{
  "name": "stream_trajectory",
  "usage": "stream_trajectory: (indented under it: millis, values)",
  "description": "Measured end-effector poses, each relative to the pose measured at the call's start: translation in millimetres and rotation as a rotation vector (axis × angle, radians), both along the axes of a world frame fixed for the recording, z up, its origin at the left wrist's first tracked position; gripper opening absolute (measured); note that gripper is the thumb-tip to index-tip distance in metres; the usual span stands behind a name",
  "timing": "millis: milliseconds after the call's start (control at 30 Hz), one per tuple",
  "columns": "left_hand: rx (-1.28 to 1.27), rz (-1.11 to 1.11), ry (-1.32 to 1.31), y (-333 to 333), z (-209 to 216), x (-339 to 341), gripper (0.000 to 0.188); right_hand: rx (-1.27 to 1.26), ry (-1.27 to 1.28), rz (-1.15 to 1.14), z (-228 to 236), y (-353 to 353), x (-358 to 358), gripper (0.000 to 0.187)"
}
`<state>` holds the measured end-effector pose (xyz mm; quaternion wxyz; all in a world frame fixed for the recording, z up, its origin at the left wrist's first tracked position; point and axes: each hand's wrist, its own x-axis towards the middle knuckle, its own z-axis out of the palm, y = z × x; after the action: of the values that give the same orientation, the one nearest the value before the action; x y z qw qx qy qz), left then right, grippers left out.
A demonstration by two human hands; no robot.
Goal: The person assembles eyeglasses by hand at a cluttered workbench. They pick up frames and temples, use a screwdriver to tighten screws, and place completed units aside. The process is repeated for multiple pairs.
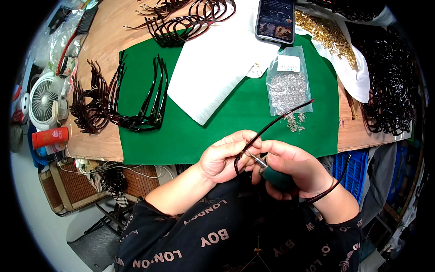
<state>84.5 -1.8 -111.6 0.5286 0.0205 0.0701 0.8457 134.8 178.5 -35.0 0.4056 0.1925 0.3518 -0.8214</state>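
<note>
Closed around a dark brown eyeglass frame [276, 121], my left hand [217, 159] pinches it near the hinge. One temple arm points up and away to the right; another dark temple arm lies across my right forearm. My right hand [297, 165] grips a screwdriver with a dark green handle [275, 177]. Its metal shaft [260, 161] points at the hinge; the tip is too small to make out. Just beyond my hands, loose silver screws [295, 123] lie on the green cloth [190, 143] below a clear bag of tiny metal parts [288, 88].
Dark glasses [152, 119] stand on the cloth's left, by a stack of frames [90, 102]. More frames [192, 22] lie at the back, beside a white sheet [217, 68] and a phone [275, 22]. Gold parts [328, 34] and heaped dark frames [392, 86] are at right.
</note>
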Motion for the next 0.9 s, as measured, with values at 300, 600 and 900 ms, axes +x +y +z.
stream_trajectory:
  millis: [300, 600, 900]
  values:
    - [-0.232, 0.203, 0.243, -7.9, 38.3, -1.6, 0.052, -0.086, 0.321, -0.001, -12.0, 12.4, -6.8, 0.033]
    - [-1.903, 0.667, 1.759, -91.4, 136.4, 4.2, 0.031, 0.190, 0.373, -0.101, -38.8, 21.1, -6.1, 0.033]
    - [-1.940, 0.573, 1.735, -95.0, 107.4, -25.1, 0.022, 0.115, 0.384, -0.124, -41.6, 28.1, -2.3, 0.032]
